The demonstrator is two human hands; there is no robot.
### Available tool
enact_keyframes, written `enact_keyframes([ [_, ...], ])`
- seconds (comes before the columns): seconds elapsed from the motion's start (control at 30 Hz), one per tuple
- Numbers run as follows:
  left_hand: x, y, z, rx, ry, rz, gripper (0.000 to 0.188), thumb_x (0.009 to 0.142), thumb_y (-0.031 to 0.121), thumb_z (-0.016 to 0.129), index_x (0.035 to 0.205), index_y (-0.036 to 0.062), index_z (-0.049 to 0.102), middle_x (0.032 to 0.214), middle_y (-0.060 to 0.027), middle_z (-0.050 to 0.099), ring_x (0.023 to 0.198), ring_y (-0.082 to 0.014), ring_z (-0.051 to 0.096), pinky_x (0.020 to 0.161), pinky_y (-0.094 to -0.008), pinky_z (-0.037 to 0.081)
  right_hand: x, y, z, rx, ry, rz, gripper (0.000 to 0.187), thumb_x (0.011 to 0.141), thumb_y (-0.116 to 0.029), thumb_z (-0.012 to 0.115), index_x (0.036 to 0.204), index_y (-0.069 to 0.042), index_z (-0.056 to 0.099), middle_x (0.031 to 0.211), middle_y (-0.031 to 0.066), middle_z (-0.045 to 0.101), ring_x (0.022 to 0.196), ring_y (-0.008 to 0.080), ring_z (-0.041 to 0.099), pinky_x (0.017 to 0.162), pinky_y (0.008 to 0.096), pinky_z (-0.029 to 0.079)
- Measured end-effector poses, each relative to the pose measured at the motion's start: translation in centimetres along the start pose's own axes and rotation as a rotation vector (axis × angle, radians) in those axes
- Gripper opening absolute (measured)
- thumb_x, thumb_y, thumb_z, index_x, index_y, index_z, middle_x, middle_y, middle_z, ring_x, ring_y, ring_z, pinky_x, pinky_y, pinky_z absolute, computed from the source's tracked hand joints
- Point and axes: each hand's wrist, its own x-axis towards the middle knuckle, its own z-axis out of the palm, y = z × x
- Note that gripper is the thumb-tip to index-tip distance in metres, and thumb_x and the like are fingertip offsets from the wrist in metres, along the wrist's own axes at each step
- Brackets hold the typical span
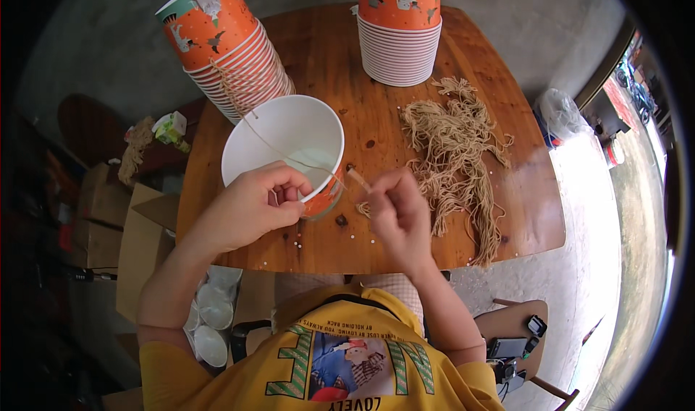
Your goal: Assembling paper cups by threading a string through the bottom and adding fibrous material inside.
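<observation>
Across the white bucket (282,121) runs string (290,159), left hand (255,200) pinching its rim (313,194), right hand (399,212) a pale stick (359,180).

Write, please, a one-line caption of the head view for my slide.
Left hand at the rim of a paper bucket, right hand holding a pale stick near a tangle of tan yarn.

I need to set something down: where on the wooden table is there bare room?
Bare wood on the table shows between the left paper-bucket stack and right paper-bucket stack, and right of the twine pile. It is crowded around the open bucket, left hand and right hand; white specks dot the front.
</observation>
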Motion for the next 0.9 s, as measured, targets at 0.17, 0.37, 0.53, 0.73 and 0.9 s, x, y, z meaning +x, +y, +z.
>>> enact_keyframes([
  [0.17, 0.2, -0.2, -0.1, -0.086, -0.023, -0.043, 0.014, 0.086, 0.002, 0.062, 0.1, 0.0004, 0.061, 0.081, 0.0041, 0.052, 0.071, -0.0025, 0.047, 0.064, -0.0185, 0.042, -1.1, 1.8, 2.2, -0.571, -0.076, -0.483, 0.024, 0.076, 0.001, 0.063, 0.093, -0.005, 0.048, 0.11, 0.0093, 0.065, 0.062, 0.0208, 0.062, 0.05, 0.0303, 0.05],
  [0.37, 0.2, 0.0, -0.1, -0.09, -0.017, -0.045, 0.015, 0.087, 0.002, 0.061, 0.101, -0.0002, 0.059, 0.081, 0.0034, 0.052, 0.071, -0.0024, 0.048, 0.064, -0.0191, 0.043, -1.8, 2.7, 2.4, -0.573, -0.159, -0.463, 0.02, 0.078, 0.004, 0.06, 0.091, -0.004, 0.047, 0.115, 0.0117, 0.064, 0.064, 0.0181, 0.061, 0.054, 0.0277, 0.051],
  [0.53, 0.2, -0.2, 0.0, -0.106, -0.022, -0.039, 0.016, 0.087, 0.002, 0.061, 0.102, -0.001, 0.058, 0.082, 0.003, 0.052, 0.072, -0.0028, 0.048, 0.064, -0.0192, 0.044, -1.4, 2.6, 2.9, -0.512, -0.086, -0.467, 0.021, 0.078, 0.004, 0.061, 0.092, -0.005, 0.048, 0.11, 0.0097, 0.064, 0.062, 0.019, 0.061, 0.051, 0.0293, 0.05],
  [0.73, 0.3, -0.2, 0.0, -0.105, -0.019, -0.055, 0.017, 0.087, 0.002, 0.061, 0.103, -0.0007, 0.058, 0.083, 0.0027, 0.052, 0.073, -0.0028, 0.048, 0.065, -0.0187, 0.044, -2.1, 2.4, 3.0, -0.494, -0.111, -0.373, 0.016, 0.081, -0.001, 0.062, 0.091, -0.005, 0.051, 0.087, 0.0086, 0.064, 0.056, 0.0177, 0.06, 0.05, 0.0301, 0.049],
  [0.9, 0.2, -0.4, 0.0, -0.136, -0.032, -0.034, 0.016, 0.087, 0.001, 0.06, 0.103, 0.0002, 0.057, 0.083, 0.0037, 0.05, 0.072, -0.0024, 0.047, 0.064, -0.0185, 0.043, -1.6, 1.5, 3.4, -0.404, 0.055, -0.112, 0.012, 0.087, -0.005, 0.065, 0.085, -0.004, 0.053, 0.06, 0.0019, 0.051, 0.051, 0.0057, 0.047, 0.049, 0.022, 0.041],
])
